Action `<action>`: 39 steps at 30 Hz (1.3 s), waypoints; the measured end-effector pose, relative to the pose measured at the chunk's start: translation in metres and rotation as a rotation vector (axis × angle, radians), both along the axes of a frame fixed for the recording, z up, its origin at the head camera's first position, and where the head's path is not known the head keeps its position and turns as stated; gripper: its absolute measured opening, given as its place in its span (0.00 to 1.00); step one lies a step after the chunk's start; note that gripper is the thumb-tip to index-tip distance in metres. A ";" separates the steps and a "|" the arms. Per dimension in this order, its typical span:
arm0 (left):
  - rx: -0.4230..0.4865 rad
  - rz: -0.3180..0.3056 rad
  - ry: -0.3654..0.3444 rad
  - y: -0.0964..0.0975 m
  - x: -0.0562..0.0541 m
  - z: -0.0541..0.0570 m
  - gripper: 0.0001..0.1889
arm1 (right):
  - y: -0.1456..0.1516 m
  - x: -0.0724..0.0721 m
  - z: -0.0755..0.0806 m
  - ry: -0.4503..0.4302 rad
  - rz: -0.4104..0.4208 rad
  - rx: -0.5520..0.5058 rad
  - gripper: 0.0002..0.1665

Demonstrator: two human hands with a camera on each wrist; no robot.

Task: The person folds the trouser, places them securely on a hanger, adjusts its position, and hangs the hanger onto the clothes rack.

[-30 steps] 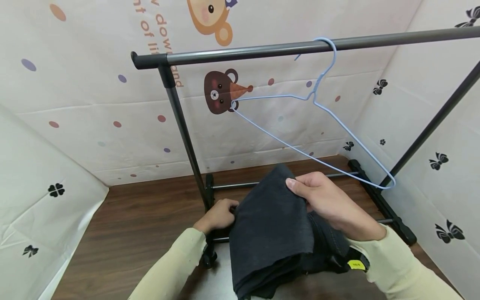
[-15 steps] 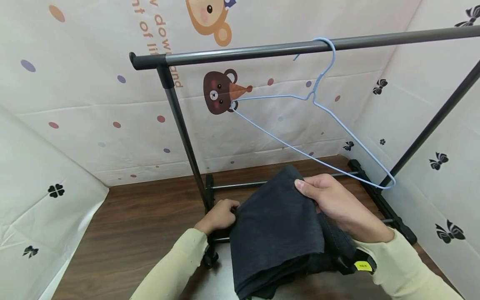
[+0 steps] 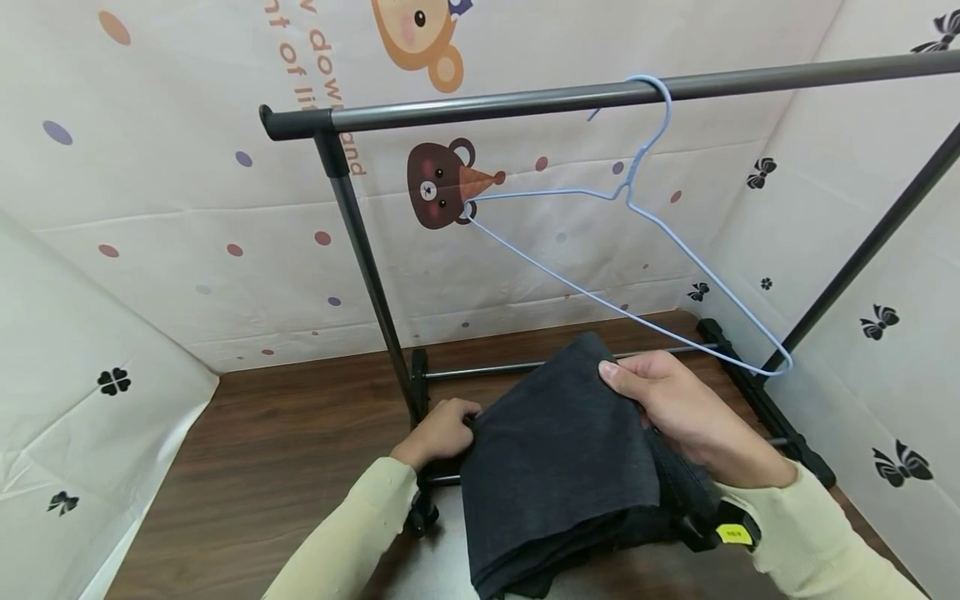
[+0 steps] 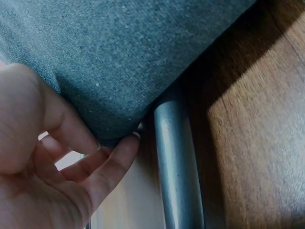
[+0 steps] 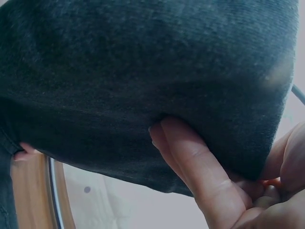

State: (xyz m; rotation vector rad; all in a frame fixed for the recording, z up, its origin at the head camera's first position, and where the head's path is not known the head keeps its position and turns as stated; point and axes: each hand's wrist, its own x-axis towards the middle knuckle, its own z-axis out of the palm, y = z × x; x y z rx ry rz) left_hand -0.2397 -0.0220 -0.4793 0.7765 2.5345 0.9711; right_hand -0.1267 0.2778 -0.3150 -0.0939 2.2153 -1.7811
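Folded dark denim jeans [image 3: 555,467] hang between my two hands below the rail. My left hand [image 3: 442,432] pinches their left edge; in the left wrist view its thumb and fingertips [image 4: 125,149] meet at a corner of the cloth. My right hand [image 3: 678,408] grips the upper right corner, thumb on top. In the right wrist view, two of its fingers [image 5: 188,148] lie along the denim [image 5: 119,71]. A light blue wire hanger [image 3: 666,117] hangs bare from the rail, its lower bar just above the jeans in the head view.
A dark metal clothes rack spans the scene, with a top rail [image 3: 487,108], a left post [image 3: 367,258] and low crossbars [image 3: 480,370]. Printed white sheets [image 3: 187,183] line the walls. The floor [image 3: 247,467] is brown wood. A black strap with a yellow label [image 3: 733,534] circles my right wrist.
My right hand has moved a little to the right and slightly down, drawing the folded jeans wider. My left hand has hardly moved, and the hanger stays in place.
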 end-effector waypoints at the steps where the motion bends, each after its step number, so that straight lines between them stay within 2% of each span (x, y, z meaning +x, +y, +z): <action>1: -0.001 0.001 -0.001 0.000 0.000 0.000 0.16 | 0.001 0.000 0.000 0.000 0.000 0.005 0.25; 10: -0.005 0.004 -0.009 0.001 -0.001 -0.003 0.16 | 0.008 -0.001 -0.005 -0.019 -0.005 0.032 0.26; 17: -0.020 0.009 0.012 0.001 -0.001 -0.003 0.16 | 0.013 -0.001 -0.008 -0.026 -0.019 0.038 0.27; 28: -0.035 0.009 0.018 0.002 -0.001 -0.004 0.16 | 0.020 -0.002 -0.013 -0.048 -0.007 0.002 0.26; 39: -0.029 0.015 0.017 0.004 0.000 -0.003 0.15 | 0.025 -0.002 -0.017 -0.057 -0.027 0.015 0.26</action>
